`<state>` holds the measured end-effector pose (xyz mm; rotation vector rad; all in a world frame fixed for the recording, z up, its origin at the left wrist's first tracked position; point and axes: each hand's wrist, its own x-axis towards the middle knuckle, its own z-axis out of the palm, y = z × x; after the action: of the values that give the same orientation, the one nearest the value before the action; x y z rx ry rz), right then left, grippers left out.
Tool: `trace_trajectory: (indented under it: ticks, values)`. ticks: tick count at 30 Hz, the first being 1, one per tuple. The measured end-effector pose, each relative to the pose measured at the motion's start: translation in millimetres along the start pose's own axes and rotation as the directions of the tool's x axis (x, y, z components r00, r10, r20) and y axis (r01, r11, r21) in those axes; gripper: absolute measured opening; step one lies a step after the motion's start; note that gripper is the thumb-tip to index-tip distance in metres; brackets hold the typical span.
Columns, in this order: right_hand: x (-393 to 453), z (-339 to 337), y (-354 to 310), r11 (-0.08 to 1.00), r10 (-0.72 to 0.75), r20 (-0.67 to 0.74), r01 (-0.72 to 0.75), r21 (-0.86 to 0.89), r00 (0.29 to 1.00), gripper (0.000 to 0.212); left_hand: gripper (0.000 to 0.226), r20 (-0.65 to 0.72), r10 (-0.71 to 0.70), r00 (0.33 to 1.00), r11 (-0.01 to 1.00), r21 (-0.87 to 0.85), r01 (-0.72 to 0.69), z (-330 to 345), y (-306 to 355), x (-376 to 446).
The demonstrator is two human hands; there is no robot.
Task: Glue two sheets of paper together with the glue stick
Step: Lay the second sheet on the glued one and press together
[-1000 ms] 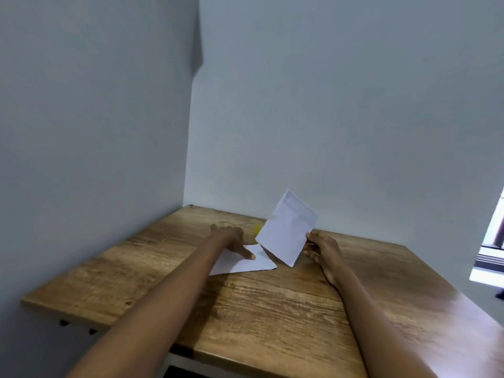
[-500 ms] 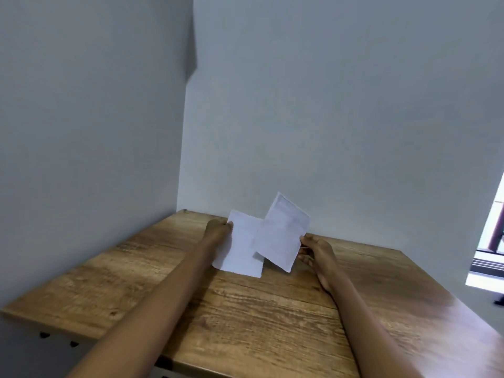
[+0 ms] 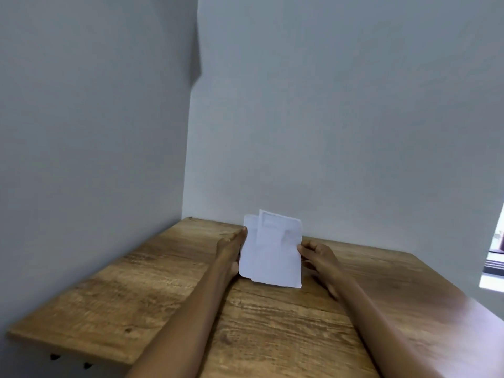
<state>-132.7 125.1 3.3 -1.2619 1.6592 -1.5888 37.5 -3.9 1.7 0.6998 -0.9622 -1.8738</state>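
Note:
Two small white sheets of paper are held upright above the wooden table [image 3: 272, 323], overlapping almost fully. The rear sheet [image 3: 249, 241] peeks out on the left, with my left hand [image 3: 231, 252] gripping its left edge. The front sheet [image 3: 281, 252] covers most of it, and my right hand [image 3: 316, 255] pinches its right edge. The glue stick is hidden behind the sheets.
Grey walls meet in a corner right behind the table's far left end. The table's left edge [image 3: 68, 347] drops off near the bottom left. A bright window strip [image 3: 495, 268] shows at the far right.
My left hand lifted its sheet off the table and stood it up. Both sheets then came together, from side by side to overlapping. The camera tilted slightly.

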Motion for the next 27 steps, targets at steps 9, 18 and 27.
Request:
trace_trajectory:
  ticks: [9, 18, 27]
  values:
    - [0.6, 12.0, -3.2, 0.997, 0.016, -0.069, -0.021, -0.074, 0.997, 0.017, 0.016, 0.017, 0.013, 1.0, 1.0, -0.003, -0.013, 10.2, -6.2, -5.8]
    - [-0.1, 10.7, -6.1, 1.0, -0.011, -0.202, 0.007, -0.02, 0.979, 0.015, 0.025, 0.078, 0.028, 0.997, 0.996, 0.079, -0.034, 12.7, -11.6, -6.3]
    - [1.3, 11.9, -5.5, 0.997, -0.004, -0.184, -0.01, -0.076, 0.983, 0.015, 0.035, 0.084, 0.016, 0.996, 0.993, 0.119, -0.026, 10.4, -11.8, -4.6]
